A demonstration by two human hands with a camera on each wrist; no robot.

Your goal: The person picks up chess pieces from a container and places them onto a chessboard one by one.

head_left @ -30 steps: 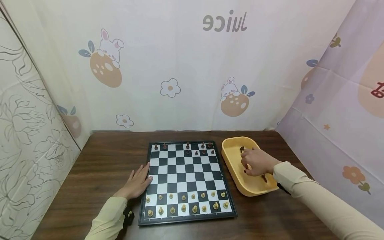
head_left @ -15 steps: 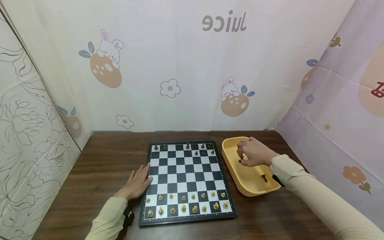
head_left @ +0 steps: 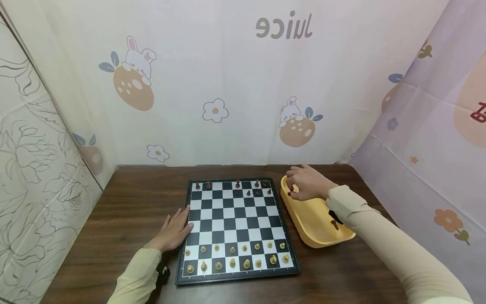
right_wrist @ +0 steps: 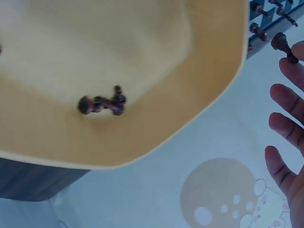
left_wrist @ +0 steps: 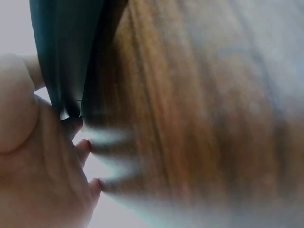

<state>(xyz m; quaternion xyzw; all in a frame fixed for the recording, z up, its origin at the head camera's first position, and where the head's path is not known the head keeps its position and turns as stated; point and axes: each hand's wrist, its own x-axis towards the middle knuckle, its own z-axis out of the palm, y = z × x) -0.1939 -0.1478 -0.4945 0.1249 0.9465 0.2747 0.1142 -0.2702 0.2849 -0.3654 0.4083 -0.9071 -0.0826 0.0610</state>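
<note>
1. While the right hand (head_left: 308,183) hangs over the far left corner of the yellow tray (head_left: 303,219), the right wrist view shows a dark chess piece (right_wrist: 283,46) pinched at its fingertips, the other fingers (right_wrist: 287,125) loosely spread.
2. In the head view that piece is hidden behind curled fingers; only the wrist view shows it, at the frame edge and partly cut off.
3. Left hand (head_left: 172,231) lies flat on the table (head_left: 133,202), fingers straight and together, fingertips touching the left edge of the chessboard (head_left: 235,230). It holds nothing.
4. Left wrist view is badly blurred: palm, the dark board edge (left_wrist: 66,57) and wood grain, nothing more.
5. More dark pieces lie in the tray: a small clump (right_wrist: 102,103) on the floor in the wrist view, one (head_left: 334,224) near the front by the right sleeve in the head view. Their types are too small to tell.
6. Dark pieces (head_left: 248,188) stand scattered on the two far rows of the board, with gaps. They sit just left of the right hand, with the tray rim between.
7. Light pieces (head_left: 232,255) fill the two near rows.
8. Printed curtains (head_left: 228,84) close in the table behind and on both sides.
</note>
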